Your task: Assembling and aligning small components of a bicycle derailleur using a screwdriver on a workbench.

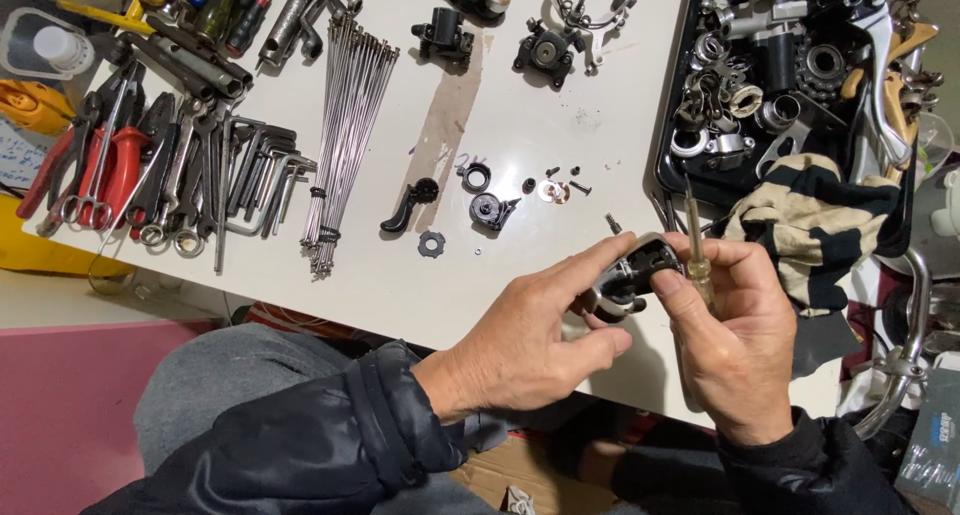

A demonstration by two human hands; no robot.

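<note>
Fingers of my left hand [530, 335] pinch the small metal part [628, 273]; right hand [735, 340] grips a screwdriver [697, 245], shaft upright, just right of it.

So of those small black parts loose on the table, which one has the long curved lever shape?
The black lever part just right of the bundle of spokes. It tapers into a curved arm, while the toothed ring and round cap nearby are compact and circular.

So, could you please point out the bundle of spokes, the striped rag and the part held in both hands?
bundle of spokes [345, 125], head view, middle of the rods.
striped rag [805, 220], head view, folded centre.
black and silver part [632, 273], head view, its body.
</note>
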